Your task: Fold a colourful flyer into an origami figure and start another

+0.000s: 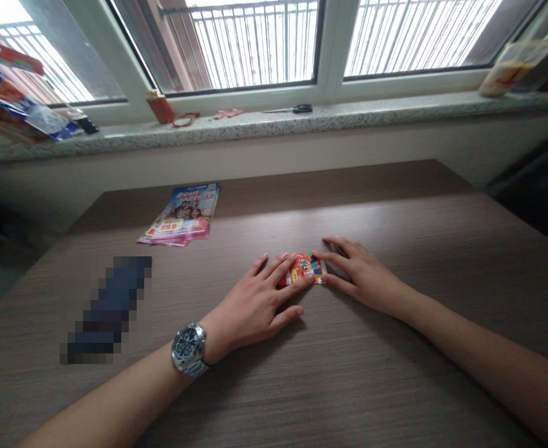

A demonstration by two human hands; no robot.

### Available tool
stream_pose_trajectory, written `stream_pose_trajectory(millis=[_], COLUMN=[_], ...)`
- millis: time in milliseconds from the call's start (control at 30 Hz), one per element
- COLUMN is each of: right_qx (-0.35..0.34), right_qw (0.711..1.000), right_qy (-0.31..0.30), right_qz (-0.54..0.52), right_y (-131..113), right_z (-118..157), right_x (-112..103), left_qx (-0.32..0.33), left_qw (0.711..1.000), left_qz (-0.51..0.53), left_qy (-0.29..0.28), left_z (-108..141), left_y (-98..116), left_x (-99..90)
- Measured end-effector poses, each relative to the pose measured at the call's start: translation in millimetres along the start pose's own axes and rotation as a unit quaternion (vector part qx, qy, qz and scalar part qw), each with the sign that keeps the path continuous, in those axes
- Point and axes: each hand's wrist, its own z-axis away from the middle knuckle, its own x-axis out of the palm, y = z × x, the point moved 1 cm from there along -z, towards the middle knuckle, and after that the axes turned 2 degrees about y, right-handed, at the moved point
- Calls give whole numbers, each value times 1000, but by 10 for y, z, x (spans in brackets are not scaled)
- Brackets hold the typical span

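A small red printed paper (307, 266), folded or card-like, lies flat on the brown wooden table (395, 373). My left hand (255, 298), with a metal watch (188, 348) on its wrist, rests on the paper's left part, fingers spread and covering some of it. At the paper's right edge is my right hand (360, 270); its fingertips touch or almost touch that edge, and the fingers are apart. Whether the paper has several layers cannot be seen.
Colourful leaflets (185, 214) lie stacked at the back left. A pixelated dark object (110, 305) is on the left. On the granite windowsill (349, 115) are scissors (297, 109), a red bottle-like item (160, 108), a snack bag (12, 102) and a plastic container (512, 68).
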Motion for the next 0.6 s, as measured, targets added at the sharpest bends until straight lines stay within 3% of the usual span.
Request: stream_pose_trajectory(millis=[600], right_qx=[-60], right_qw=[996], right_qy=[-22], right_qz=[58], right_y=[-8], right_z=[10], right_x=[-64], left_qx=[-7], left_qw=[1000], left_qz=[3], left_qy=[-22], left_z=[-6], left_y=[-1], left_x=[-7])
